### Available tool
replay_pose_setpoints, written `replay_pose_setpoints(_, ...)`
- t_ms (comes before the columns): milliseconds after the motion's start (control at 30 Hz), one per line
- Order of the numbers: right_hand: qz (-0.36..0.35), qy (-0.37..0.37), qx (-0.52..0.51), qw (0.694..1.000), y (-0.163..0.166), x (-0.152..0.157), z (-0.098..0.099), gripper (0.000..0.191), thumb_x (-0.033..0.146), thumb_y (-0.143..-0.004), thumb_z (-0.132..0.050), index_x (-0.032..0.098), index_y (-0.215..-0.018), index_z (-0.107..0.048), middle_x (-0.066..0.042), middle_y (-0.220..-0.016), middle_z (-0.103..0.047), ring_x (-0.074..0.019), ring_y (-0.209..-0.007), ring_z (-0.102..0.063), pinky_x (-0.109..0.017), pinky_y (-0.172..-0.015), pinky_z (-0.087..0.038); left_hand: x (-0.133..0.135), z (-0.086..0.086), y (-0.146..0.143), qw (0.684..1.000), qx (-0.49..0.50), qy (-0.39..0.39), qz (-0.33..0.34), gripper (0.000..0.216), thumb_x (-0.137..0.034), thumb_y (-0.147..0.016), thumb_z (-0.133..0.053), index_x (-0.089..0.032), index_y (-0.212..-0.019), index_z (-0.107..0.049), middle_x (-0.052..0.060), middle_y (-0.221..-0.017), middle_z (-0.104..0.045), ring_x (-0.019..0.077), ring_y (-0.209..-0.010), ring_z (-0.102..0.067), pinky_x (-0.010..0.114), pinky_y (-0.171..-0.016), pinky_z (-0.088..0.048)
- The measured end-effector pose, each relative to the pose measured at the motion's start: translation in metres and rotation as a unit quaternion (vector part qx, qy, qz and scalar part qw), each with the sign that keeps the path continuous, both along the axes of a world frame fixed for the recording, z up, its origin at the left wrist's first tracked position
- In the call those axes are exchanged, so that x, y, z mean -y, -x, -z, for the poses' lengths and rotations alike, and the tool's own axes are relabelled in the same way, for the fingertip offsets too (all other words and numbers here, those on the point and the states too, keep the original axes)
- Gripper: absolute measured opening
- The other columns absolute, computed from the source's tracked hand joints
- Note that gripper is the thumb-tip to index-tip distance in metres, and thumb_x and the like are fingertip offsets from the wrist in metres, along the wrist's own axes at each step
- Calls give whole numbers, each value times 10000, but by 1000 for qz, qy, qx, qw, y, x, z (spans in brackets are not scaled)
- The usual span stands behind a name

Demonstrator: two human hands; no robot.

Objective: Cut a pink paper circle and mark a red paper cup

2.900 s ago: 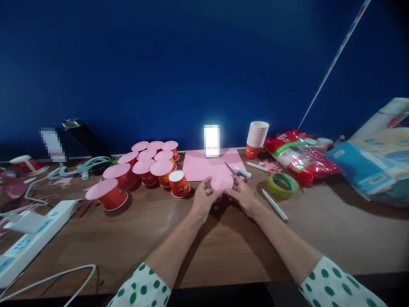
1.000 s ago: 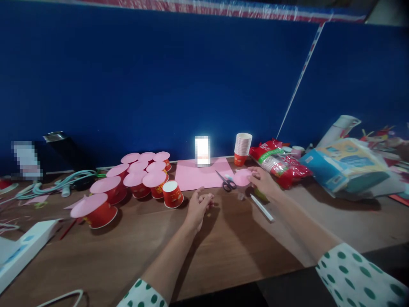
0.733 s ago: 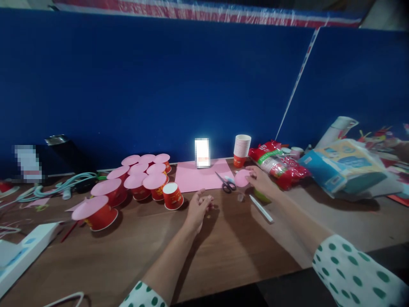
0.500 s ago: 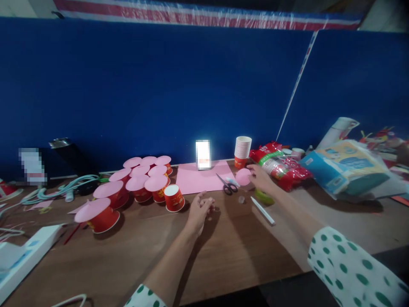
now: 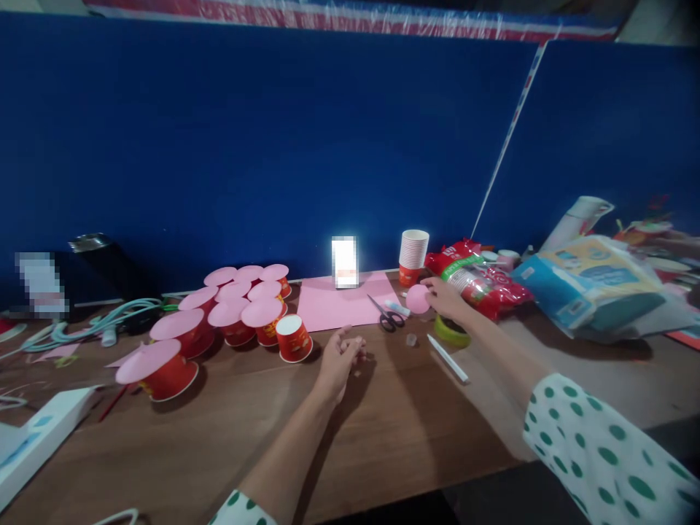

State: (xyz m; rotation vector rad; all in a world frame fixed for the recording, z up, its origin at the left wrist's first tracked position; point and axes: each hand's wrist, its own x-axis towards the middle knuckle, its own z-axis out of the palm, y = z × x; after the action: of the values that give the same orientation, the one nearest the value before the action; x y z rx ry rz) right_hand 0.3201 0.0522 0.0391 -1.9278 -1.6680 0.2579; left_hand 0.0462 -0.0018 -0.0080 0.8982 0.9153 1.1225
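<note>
Evidently, the right hand (image 5: 428,290) grips the pink disc (image 5: 418,299) by its right rim, near the counter's (image 5: 405,430) far edge, probably to leave its face unobstructed. The left hand (image 5: 339,359) lies nearer the front edge, fingers part-curled; whether it grips anything cannot be told. Beside it stands an uncovered cup (image 5: 294,341). Covered cups (image 5: 228,313) are grouped leftward, presumably to keep them apart from the stack (image 5: 414,251) at the far edge.

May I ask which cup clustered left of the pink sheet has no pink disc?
The red cup nearest the left hand: its white end shows; the other clustered cups bear pink discs.
</note>
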Motion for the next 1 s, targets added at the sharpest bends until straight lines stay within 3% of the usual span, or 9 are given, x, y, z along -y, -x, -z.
replay_pose_setpoints(133, -14, 13, 52, 998, -7, -4, 1, 373, 96, -754, -455, 134, -1108, -567, -94, -1017, -658, -175, -863, -605, -247, -733, -446, 0, 1, -1, 1000, 11, 4, -4, 583, -309, -662, -713, -156, -1156, -445, 46, -819, -637, 90, -628, -577, 210, -592, -466)
replay_pose_setpoints(267, -14, 0, 129, 992, -4, -2, -4, 341, 130, -771, -471, 118, -1088, -595, -151, -1073, -626, -257, -971, -561, -339, -838, -400, -1, 3, -1, 1000, 9, -2, -2, 578, -313, -672, -704, -162, -1163, -439, 44, -824, -637, 90, -637, -581, 208, -595, -468)
replay_pose_setpoints(400, -55, -16, 188, 980, 20, 4, 2, 318, 178, -798, -484, 152, -1096, -591, -138, -1068, -618, -259, -1005, -525, -343, -881, -357, -1, 4, -1, 1000, 4, -7, 1, 579, -318, -671, -702, -160, -1163, -441, 49, -827, -638, 92, -632, -586, 209, -593, -466)
replay_pose_setpoints(533, -106, -5, 217, 970, 46, 5, 18, 204, 187, -786, -537, 201, -965, -634, -103, -1007, -648, -244, -994, -524, -309, -842, -367, -2, 5, 0, 1000, -9, -6, 1, 586, -323, -670, -702, -155, -1165, -436, 44, -814, -635, 92, -632, -583, 210, -592, -465)
replay_pose_setpoints(733, -94, 5, 221, 971, 51, -1, 26, 212, 136, -770, -552, 183, -968, -612, -132, -1021, -636, -254, -988, -524, -309, -793, -375, -2, 4, -1, 1000, -3, -3, 2, 590, -329, -666, -704, -154, -1164, -442, 46, -811, -636, 89, -624, -578, 209, -592, -464)
replay_pose_setpoints(1000, -87, -39, 143, 985, 46, 20, 3, 295, 143, -772, -488, 158, -1059, -555, -86, -1022, -615, -180, -910, -553, -261, -777, -400, -2, 5, 0, 1000, 4, -7, 4, 580, -319, -669, -701, -154, -1162, -446, 54, -824, -643, 91, -632, -585, 202, -581, -462)
